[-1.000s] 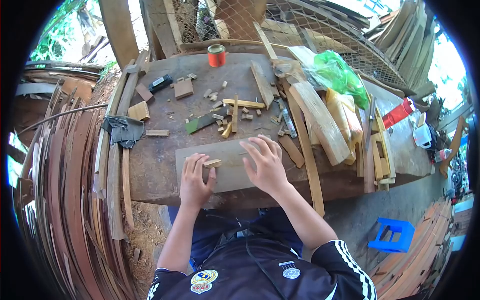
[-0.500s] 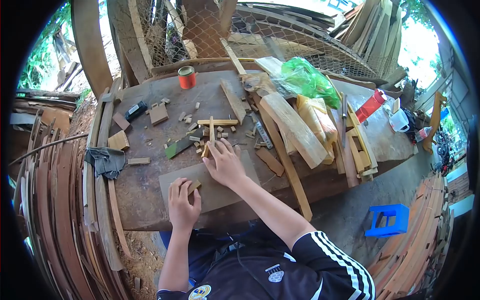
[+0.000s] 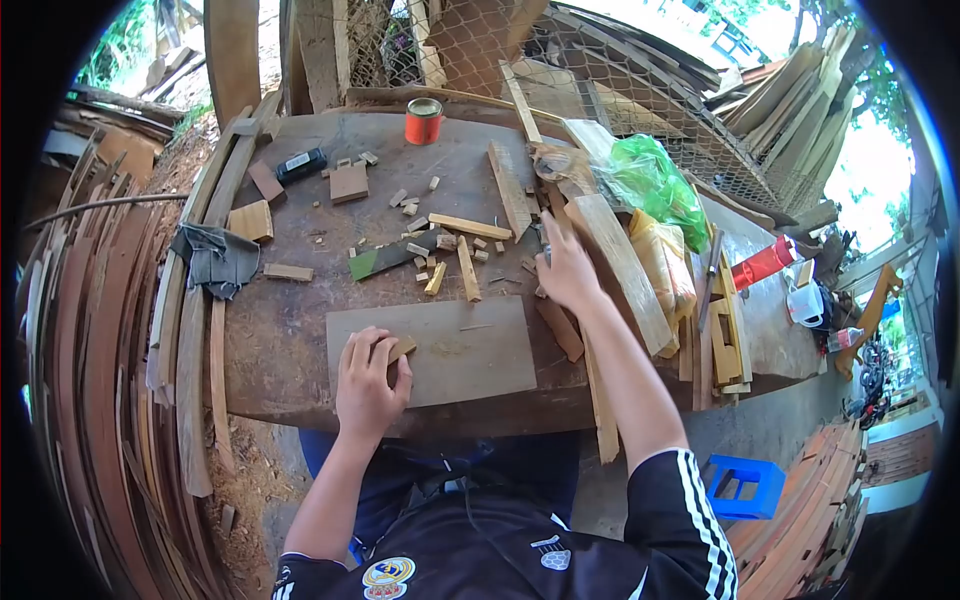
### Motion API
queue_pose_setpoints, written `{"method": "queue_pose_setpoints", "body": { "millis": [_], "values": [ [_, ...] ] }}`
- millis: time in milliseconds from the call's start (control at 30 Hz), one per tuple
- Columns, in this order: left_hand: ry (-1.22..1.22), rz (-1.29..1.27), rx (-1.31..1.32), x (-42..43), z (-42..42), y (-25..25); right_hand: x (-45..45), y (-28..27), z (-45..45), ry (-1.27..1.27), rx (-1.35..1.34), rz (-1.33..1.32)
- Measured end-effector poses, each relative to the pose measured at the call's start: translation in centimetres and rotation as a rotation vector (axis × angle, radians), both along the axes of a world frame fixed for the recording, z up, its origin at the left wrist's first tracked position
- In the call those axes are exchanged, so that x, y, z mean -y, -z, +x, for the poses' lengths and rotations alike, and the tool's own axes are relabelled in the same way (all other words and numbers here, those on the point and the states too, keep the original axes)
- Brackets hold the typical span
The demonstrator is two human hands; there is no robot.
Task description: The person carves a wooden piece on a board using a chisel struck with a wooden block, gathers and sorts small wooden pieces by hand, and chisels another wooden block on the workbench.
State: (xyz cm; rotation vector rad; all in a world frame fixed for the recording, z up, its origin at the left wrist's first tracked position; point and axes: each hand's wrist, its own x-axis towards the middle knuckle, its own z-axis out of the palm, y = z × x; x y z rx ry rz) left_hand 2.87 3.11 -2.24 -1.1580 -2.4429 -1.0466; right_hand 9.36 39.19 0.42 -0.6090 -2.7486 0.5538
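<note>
My left hand (image 3: 368,378) is closed around a small wooden block (image 3: 402,348), one end showing past the fingers. It rests on the left part of a flat greyish-brown board (image 3: 470,365) near the table's front edge. Farther right, my right hand (image 3: 568,265) reaches over the table beside a long plank. Its index finger is stretched out and the thumb stands apart, over a grey object mostly hidden by the hand. Two narrow wooden sticks, one upper (image 3: 470,226) and one lower (image 3: 468,270), lie apart beyond the board, with a short yellowish block (image 3: 436,279) nearby.
Small wood offcuts lie scattered around a dark strip with a green end (image 3: 375,262). An orange-red can (image 3: 423,122) stands at the back. Planks (image 3: 622,272), a green plastic bag (image 3: 655,185) and a red tube (image 3: 763,263) crowd the right. A blue stool (image 3: 745,487) stands on the floor.
My right hand has left the narrow stick and moved right to the grey object. The sticks, crossed earlier, now lie apart. My left hand stays on its block; the camera view has shifted.
</note>
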Motion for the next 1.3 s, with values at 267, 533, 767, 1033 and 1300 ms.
{"method": "queue_pose_setpoints", "body": {
  "millis": [267,533,767,1033,1300],
  "values": [
    [-0.014,0.001,0.020,0.2,0.0,0.0,-8.8,1.8,-10.4,-0.118,0.470,0.299],
    [-0.021,0.007,0.038,0.5,-0.1,0.1,-10.0,0.9,-10.5,-0.067,0.448,0.345],
    [-0.019,0.020,0.038,0.5,-0.1,0.4,-8.2,-0.6,-6.4,-0.077,0.253,0.184],
    [-0.017,0.002,0.017,0.3,0.0,0.0,5.6,-5.9,0.9,-0.356,0.108,-0.324],
    [-0.008,0.028,0.015,0.2,0.0,0.2,3.3,-2.3,6.4,0.059,-0.055,-0.119]
  ]
}}
